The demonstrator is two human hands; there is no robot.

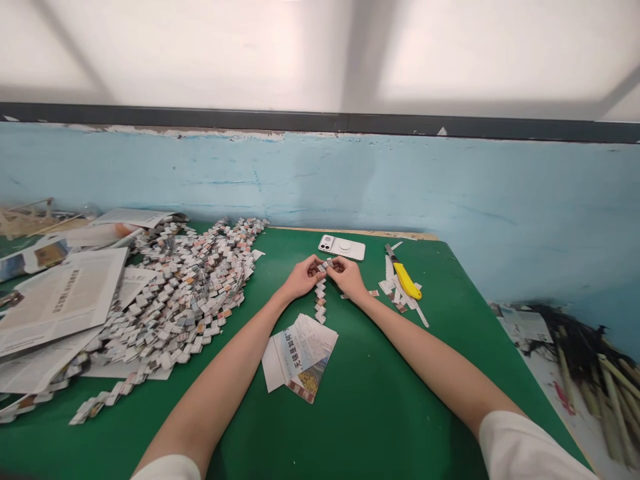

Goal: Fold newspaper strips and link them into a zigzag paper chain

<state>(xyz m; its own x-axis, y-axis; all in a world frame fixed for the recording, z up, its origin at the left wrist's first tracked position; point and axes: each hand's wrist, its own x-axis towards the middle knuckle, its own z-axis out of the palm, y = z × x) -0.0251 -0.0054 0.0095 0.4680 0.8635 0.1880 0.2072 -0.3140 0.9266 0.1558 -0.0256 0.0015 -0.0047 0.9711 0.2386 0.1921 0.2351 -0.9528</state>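
Both hands are at work on one short chain [321, 305] of folded paper, in the middle of the surface [390, 400]. The left hand [304, 277] pinches its far end between thumb and fingers; the right hand [349, 275] pinches at the same spot from the other side, the fingertips of the two almost meeting over a small pale bit of paper. The rest of the chain runs down from the fingers in a zigzag towards the person, its near end just beyond the loose papers [295, 363].

The step in hand looks like joining or tightening a link at the chain's far end. Whether the bit between the fingertips is already linked in or is only being fitted, I cannot tell; the fingers cover the join.

The next move seems to call for a steady left pinch while the right works the paper snug, keeping the folds lined up so that the zigzag stays even. Too hard a pull could tear or loosen so small a fold.

Any further link would need another strip. Cut scraps [418, 311] lie to the right, around and beneath the yellow knife [407, 280], within easy reach of the right hand. The phone [345, 248] lies just beyond the hands. On the left, a large heap [200, 293] of similar chains spreads beside the newspapers [60, 300].
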